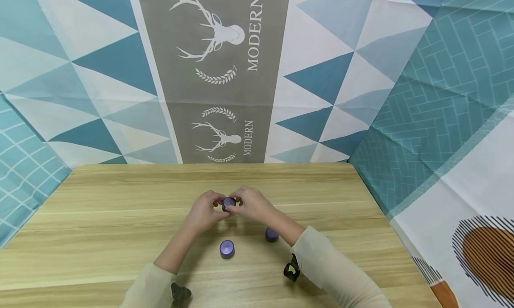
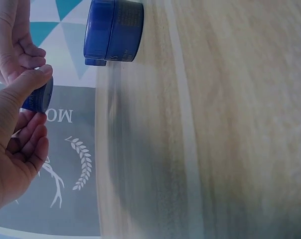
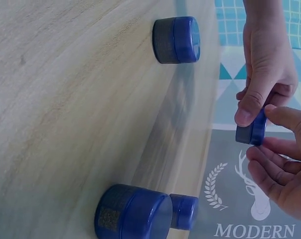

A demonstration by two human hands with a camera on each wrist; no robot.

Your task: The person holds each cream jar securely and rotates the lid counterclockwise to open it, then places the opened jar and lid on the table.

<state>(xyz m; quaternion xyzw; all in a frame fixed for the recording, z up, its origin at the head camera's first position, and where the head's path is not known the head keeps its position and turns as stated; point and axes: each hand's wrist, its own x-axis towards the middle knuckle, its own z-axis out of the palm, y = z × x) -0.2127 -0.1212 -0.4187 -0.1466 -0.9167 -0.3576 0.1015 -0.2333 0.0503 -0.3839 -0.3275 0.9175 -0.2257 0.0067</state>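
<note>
Above the middle of the wooden table [image 1: 100, 210], both hands meet round one small purple-blue jar [image 1: 229, 203]. My left hand [image 1: 214, 207] pinches it from the left, thumb on its side [image 2: 33, 82]. From the right, my right hand [image 1: 241, 203] holds it with thumb and fingertips [image 3: 285, 117]. The jar [image 3: 251, 132] is lifted off the table. A second jar [image 1: 226, 249] stands nearer to me, below the hands. A third jar [image 1: 271, 234] stands by my right forearm.
The right wrist view shows another, smaller jar [image 3: 184, 211] behind the big near one [image 3: 133, 214]. Patterned cloth [image 1: 225, 76] hangs behind the table and along its right side. Black wrist cameras [image 1: 292, 268] sit on both sleeves.
</note>
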